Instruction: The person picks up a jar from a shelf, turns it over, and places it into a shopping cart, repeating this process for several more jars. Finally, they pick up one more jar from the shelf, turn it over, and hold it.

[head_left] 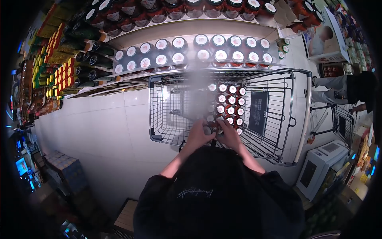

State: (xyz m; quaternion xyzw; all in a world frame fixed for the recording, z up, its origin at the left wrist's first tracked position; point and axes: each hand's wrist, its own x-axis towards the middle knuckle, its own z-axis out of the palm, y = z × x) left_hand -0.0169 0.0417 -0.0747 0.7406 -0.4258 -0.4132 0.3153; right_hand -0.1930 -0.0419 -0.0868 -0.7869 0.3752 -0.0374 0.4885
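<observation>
Standing beside the shelf, the dark wire-mesh shopping cart [150,107] has open space left of its rows of white-lidded red glass jars [230,99]. Over its near edge, the left hand [200,134] and right hand [229,134] angle inward, fingers curled around a partly hidden jar [214,127].

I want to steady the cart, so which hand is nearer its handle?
Your right. The right hand is at the jars, on the handle side; the left hand is beside it, farther from the handle.
</observation>
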